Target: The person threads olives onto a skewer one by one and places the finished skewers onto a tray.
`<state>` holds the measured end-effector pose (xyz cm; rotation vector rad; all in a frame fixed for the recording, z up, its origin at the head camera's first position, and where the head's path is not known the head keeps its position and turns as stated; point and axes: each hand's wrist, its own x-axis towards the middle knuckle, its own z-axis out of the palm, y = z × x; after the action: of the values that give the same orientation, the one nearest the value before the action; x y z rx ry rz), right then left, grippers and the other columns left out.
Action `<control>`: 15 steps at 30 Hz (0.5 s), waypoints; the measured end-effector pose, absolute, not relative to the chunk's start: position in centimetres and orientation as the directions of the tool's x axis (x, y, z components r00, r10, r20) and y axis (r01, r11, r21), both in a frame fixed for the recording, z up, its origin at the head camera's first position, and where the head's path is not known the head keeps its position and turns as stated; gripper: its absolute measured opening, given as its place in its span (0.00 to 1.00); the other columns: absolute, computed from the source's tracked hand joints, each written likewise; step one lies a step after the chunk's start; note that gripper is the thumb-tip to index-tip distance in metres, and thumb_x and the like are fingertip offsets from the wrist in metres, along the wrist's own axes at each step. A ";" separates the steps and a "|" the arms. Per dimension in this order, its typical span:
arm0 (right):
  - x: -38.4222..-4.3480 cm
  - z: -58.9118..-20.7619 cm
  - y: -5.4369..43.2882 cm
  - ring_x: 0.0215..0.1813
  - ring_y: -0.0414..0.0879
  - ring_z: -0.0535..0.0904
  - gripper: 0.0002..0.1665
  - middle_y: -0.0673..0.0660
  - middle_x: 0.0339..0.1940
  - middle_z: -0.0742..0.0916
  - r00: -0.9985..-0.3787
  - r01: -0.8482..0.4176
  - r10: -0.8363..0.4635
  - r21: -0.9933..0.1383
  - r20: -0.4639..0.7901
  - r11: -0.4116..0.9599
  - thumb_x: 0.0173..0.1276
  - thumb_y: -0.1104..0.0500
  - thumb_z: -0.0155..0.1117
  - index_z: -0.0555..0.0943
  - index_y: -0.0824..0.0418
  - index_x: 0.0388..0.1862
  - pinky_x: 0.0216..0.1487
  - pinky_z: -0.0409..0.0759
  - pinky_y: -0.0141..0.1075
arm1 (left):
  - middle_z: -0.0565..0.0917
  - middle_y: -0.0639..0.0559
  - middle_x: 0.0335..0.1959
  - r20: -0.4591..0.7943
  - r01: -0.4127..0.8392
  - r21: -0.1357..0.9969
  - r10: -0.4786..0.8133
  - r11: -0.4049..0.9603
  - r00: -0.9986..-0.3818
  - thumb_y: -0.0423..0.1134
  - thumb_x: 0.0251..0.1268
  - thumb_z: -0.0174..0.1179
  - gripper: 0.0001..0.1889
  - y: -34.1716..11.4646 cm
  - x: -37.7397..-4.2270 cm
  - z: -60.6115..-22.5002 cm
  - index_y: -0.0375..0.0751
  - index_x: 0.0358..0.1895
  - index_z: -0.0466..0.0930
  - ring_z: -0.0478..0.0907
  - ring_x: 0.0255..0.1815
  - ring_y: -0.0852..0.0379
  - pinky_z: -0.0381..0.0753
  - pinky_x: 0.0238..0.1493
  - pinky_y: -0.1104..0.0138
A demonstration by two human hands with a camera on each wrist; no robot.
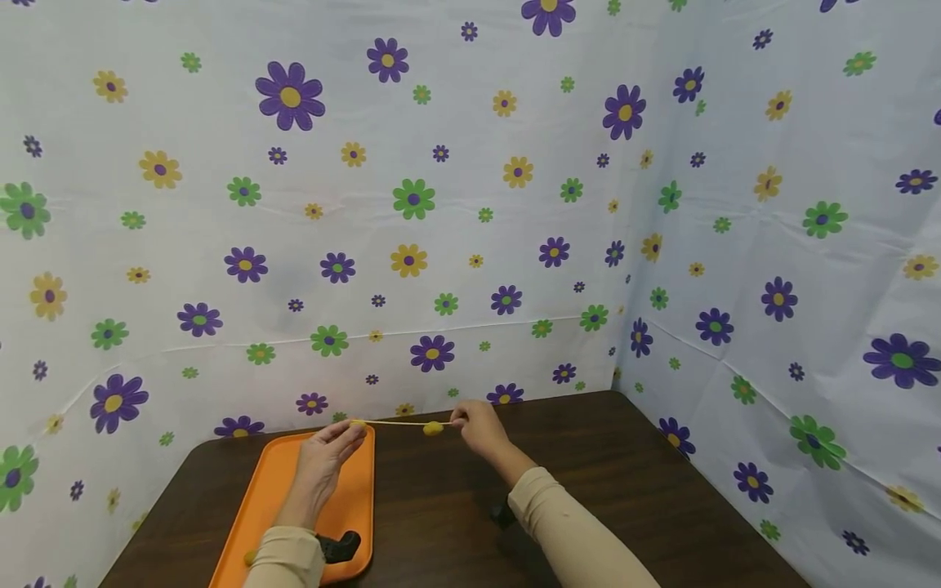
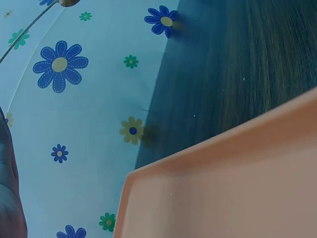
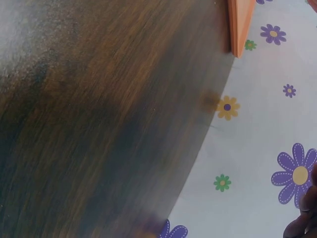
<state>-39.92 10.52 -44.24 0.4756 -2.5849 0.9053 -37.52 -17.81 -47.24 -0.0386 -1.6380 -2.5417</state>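
In the head view a thin yellow string (image 1: 397,423) stretches almost level between the two hands, above the table. My left hand (image 1: 323,461) pinches its left end along with a small yellow piece (image 1: 358,422), partly covered by the fingertips. The right hand (image 1: 481,426) pinches the other end. Close to those right fingers, a yellow lump like a bead (image 1: 433,428) sits on the string. The left wrist view catches part of the string and the bead (image 2: 69,2) at the top left, with the left hand (image 2: 9,193) at the edge.
An orange tray (image 1: 356,482) lies on the dark wooden table (image 1: 588,457) beneath the left arm. Another yellow piece (image 1: 250,558) is in the tray beside the left sleeve. Flower-printed sheeting (image 1: 456,229) stands behind the table and along its right side.
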 end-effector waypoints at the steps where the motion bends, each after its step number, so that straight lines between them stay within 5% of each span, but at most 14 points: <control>1: -39.9 -44.3 10.4 0.32 0.41 0.78 0.11 0.51 0.30 0.87 -0.880 -0.419 -0.190 -0.523 0.436 0.742 0.66 0.71 0.68 0.86 0.58 0.28 0.36 0.80 0.36 | 0.90 0.52 0.35 0.080 0.110 0.905 -0.088 -0.411 -0.993 0.29 0.65 0.68 0.05 -17.9 -37.4 -47.2 0.44 0.39 0.90 0.88 0.42 0.56 0.83 0.54 0.64; 15: -39.5 -43.6 10.2 0.33 0.44 0.80 0.11 0.51 0.31 0.88 -0.874 -0.407 -0.170 -0.493 0.456 0.769 0.65 0.73 0.68 0.86 0.58 0.29 0.37 0.83 0.40 | 0.90 0.49 0.37 0.069 0.104 0.910 -0.101 -0.401 -0.992 0.29 0.65 0.68 0.10 -17.2 -36.9 -46.7 0.32 0.47 0.87 0.88 0.45 0.52 0.83 0.56 0.60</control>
<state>-39.48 10.21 -43.62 0.4395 -2.5760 0.8453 -36.91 -17.19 -46.71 -0.0046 -1.6451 -2.5312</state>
